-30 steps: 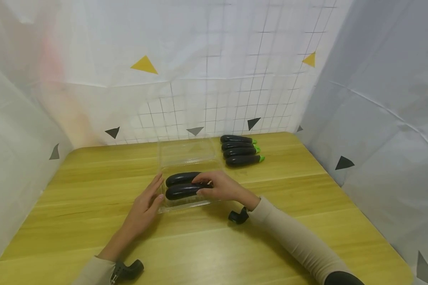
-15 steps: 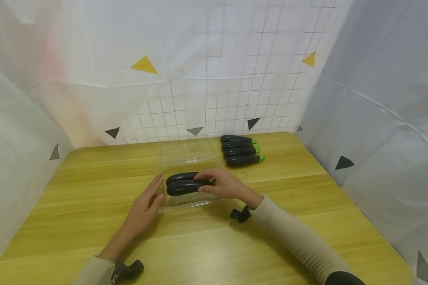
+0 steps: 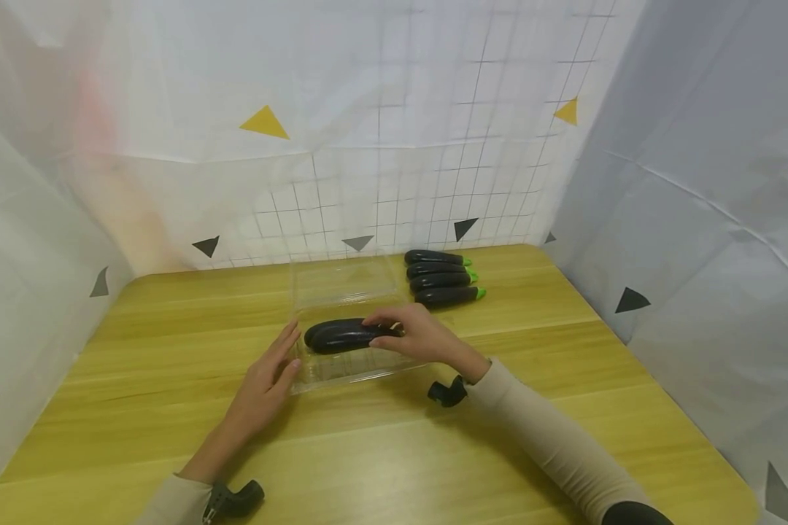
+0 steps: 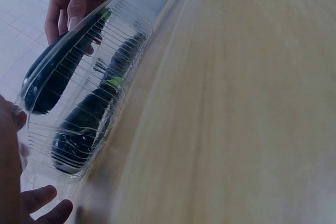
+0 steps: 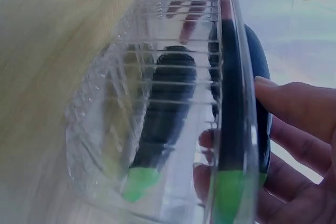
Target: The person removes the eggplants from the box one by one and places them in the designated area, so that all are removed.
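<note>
My right hand [image 3: 420, 335] pinches a dark purple eggplant [image 3: 348, 340] near its green stem end, thumb on one side and fingers on the other. That eggplant is raised in the clear plastic container [image 3: 361, 378] and largely covers a second eggplant [image 4: 84, 124], which lies lower inside, as the left wrist view shows. The stem [image 5: 229, 192] of the held one is bright green in the right wrist view. My left hand [image 3: 263, 390] rests against the container's left end with its fingers extended.
The container's transparent lid [image 3: 343, 278] stands open at the back. Several more eggplants [image 3: 448, 297] lie in a row at the back right, green stems pointing right. White sheeting [image 3: 433, 109] surrounds the wooden table [image 3: 381, 459] at the back and sides.
My right hand has moved the held eggplant up and away from the container's front side, so that it now overlaps the other eggplant. The left hand has stayed in place.
</note>
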The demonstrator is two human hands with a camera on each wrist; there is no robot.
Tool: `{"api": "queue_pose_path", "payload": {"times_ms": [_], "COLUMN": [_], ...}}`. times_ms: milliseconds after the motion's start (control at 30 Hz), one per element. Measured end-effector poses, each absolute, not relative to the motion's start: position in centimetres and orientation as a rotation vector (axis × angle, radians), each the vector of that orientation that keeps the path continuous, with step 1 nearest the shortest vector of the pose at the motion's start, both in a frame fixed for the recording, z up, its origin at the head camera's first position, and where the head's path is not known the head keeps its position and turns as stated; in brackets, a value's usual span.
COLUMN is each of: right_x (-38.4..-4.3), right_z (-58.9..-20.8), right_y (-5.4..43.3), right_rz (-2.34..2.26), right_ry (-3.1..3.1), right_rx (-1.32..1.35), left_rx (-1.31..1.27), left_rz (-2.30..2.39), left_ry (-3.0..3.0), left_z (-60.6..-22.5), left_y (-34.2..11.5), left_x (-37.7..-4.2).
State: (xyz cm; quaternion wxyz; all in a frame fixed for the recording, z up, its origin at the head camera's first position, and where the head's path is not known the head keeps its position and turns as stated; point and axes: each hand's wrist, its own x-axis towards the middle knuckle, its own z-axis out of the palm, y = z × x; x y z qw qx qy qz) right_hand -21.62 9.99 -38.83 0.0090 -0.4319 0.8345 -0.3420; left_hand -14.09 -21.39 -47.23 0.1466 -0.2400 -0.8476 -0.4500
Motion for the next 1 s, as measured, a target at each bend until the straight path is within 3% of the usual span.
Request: {"api": "queue_pose_path", "payload": {"times_ms": [1000], "right_x": [-21.7], "right_z": [-38.6], "right_y": [13.1], "right_rz": [-1.154], "right_ry": [2.625], "right_rx": [-1.276], "left_rx": [-0.678], "left_rz": [-1.297], "left_ry": [-2.453], "left_z": [-47.3], "left_y": [-21.5], "left_x": [-14.0]}}
